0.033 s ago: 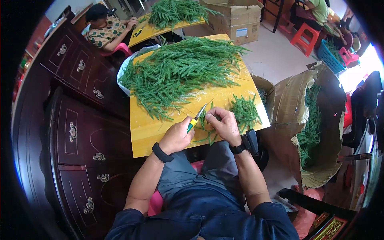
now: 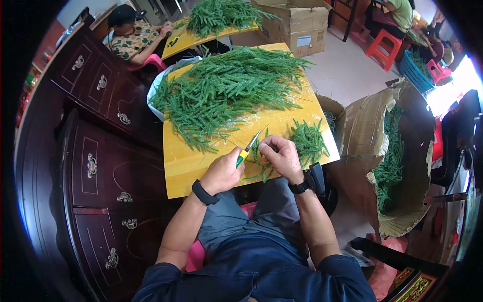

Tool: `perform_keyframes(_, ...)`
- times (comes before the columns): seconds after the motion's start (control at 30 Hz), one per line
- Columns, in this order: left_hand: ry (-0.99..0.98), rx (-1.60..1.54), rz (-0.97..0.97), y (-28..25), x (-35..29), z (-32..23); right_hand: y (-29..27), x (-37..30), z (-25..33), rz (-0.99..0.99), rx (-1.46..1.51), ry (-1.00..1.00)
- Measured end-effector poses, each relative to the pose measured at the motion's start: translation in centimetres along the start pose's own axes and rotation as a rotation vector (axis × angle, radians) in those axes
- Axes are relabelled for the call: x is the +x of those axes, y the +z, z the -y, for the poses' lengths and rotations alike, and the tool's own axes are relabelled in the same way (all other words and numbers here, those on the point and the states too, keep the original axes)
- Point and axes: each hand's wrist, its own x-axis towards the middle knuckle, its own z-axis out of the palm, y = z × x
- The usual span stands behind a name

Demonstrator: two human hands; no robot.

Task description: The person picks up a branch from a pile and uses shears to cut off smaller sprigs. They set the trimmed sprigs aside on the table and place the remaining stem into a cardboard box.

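Note:
My left hand (image 2: 225,171) is closed around the yellow-and-green handles of needle-nose pliers (image 2: 240,158), whose pointed metal tip slants up and to the right. Close to that tip, my right hand (image 2: 283,157) has thumb and forefinger pinched together; whatever lies between them is too small to make out. Small green sprigs (image 2: 265,173) lie under and beside my right hand. A small heap of short sprigs (image 2: 308,142) sits just beyond it on the yellow tabletop (image 2: 188,176). Across the far half spreads a large pile of green artificial pine branches (image 2: 226,88).
Dark wooden drawers (image 2: 95,166) line my left side. At my right stands a torn cardboard box (image 2: 362,136) with greenery inside. Ahead are a second table (image 2: 183,43) with more branches, a seated co-worker (image 2: 133,40) and another carton (image 2: 297,27). A red stool (image 2: 383,48) stands farther right.

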Motion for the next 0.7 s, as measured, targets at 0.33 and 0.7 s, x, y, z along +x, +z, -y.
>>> perform_keyframes(0.33, -0.003, -0.001, 0.006, 0.4, -0.3, -0.6, 0.7, -0.3, 0.9, -0.035, 0.027, 0.051)
perform_keyframes(0.7, 0.007, 0.03, -0.019, 1.1, -0.7, -0.7, 1.3, -0.3, 0.0, 0.002, 0.106, 0.087)
